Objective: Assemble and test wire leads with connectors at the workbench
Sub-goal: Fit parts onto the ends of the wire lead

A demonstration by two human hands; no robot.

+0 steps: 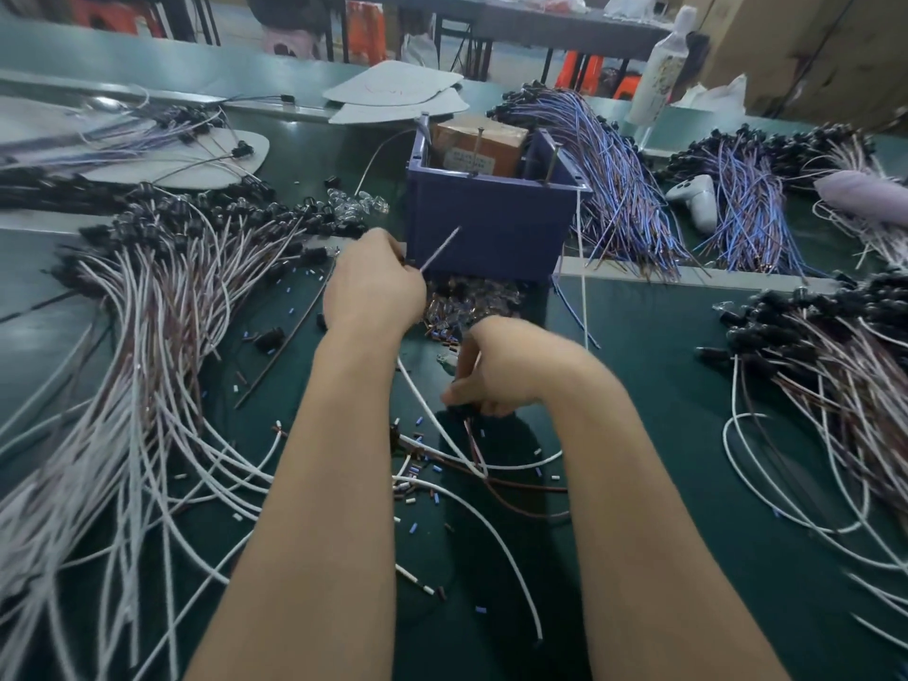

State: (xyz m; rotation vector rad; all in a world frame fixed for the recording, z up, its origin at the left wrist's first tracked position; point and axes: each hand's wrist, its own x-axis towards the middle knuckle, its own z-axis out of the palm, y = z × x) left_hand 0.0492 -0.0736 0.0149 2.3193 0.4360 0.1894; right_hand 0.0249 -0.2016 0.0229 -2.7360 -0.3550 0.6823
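Left hand [373, 285] pinches white wire lead [440, 248] beside blue bin [491, 228]; right hand [511, 368] grips black connector [462, 410] just above surface [663, 385]; best to keep lead tip straight and seat it squarely.

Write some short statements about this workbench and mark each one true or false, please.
1. The left hand pinches a thin wire that points toward the blue box. True.
2. The blue box is empty. False: a brown carton sits in it.
3. The right hand lies flat and open on the table. False: its fingers curl round a small dark part.
4. A white game controller lies to the right of the blue box. True.
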